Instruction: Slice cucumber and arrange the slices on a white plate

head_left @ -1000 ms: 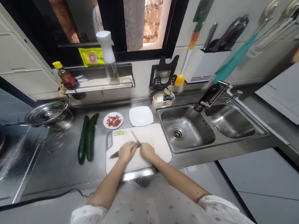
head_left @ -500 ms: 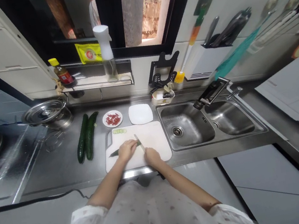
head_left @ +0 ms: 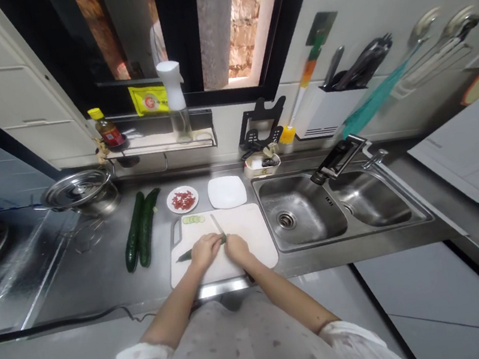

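On the white cutting board [head_left: 250, 244] lies a piece of cucumber [head_left: 184, 255], its pointed end to the left. My left hand [head_left: 205, 250] is closed over it, and the cut end shows just past the fingers. My right hand [head_left: 236, 249] grips a knife [head_left: 217, 224] whose blade points away from me, beside that cut end. The knife's handle is hidden in the fist. A short row of pale green cucumber slices [head_left: 194, 219] rests near the board's far left corner.
Two whole cucumbers [head_left: 142, 231] lie left of the board. Behind it stand a plate of chopped red pieces [head_left: 183, 200] and a white square plate [head_left: 227, 192]. The double sink [head_left: 308, 240] is at right, a lidded steel pot [head_left: 80, 192] at far left.
My right hand and the knife have shifted slightly left, closer to my left hand and the cucumber's cut end. The whole view has tilted up a little.
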Action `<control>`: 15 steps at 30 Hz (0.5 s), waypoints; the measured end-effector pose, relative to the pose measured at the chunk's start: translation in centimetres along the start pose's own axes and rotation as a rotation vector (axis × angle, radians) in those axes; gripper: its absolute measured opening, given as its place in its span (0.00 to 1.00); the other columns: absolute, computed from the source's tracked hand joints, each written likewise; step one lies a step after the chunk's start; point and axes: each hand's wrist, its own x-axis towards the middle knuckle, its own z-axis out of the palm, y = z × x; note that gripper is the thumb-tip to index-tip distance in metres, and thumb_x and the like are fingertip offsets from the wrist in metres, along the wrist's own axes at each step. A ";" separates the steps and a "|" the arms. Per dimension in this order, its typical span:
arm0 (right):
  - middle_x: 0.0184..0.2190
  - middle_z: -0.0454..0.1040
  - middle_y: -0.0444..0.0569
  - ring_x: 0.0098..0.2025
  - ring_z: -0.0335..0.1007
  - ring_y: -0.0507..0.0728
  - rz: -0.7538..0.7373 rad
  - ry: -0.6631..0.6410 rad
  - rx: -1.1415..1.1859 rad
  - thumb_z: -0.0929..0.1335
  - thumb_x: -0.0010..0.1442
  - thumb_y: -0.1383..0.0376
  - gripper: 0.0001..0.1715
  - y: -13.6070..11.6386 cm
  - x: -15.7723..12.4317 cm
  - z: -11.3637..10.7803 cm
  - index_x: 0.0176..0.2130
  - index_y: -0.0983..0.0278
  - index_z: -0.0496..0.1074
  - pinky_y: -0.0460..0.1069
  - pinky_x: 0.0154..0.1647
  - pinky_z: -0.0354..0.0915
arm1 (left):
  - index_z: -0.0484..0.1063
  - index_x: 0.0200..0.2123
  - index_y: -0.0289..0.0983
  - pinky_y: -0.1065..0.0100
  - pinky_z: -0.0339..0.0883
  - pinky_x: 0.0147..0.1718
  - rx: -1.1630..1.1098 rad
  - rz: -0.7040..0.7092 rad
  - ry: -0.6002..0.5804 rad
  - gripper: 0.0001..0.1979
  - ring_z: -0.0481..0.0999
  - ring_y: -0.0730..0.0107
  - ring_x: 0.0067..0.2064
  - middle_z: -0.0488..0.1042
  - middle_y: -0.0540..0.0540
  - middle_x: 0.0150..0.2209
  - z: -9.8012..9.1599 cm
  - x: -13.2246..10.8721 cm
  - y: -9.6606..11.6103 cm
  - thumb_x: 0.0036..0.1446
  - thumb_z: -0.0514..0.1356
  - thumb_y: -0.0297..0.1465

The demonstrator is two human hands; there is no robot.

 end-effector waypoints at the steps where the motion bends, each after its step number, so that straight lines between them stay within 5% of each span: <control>1: 0.46 0.76 0.61 0.51 0.71 0.59 -0.008 0.006 0.006 0.58 0.66 0.71 0.20 -0.1 0.2 0.0 0.52 0.70 0.71 0.47 0.48 0.62 | 0.76 0.48 0.45 0.68 0.66 0.47 0.000 -0.002 0.001 0.14 0.73 0.68 0.47 0.77 0.49 0.46 0.0 0.0 0.0 0.64 0.54 0.34; 15: 0.45 0.76 0.61 0.50 0.72 0.59 0.007 -0.014 0.009 0.58 0.65 0.72 0.21 0.5 -0.7 0.0 0.52 0.72 0.71 0.48 0.48 0.62 | 0.76 0.48 0.45 0.68 0.66 0.47 0.002 0.006 -0.008 0.14 0.73 0.67 0.48 0.77 0.48 0.45 0.0 0.0 0.0 0.65 0.54 0.34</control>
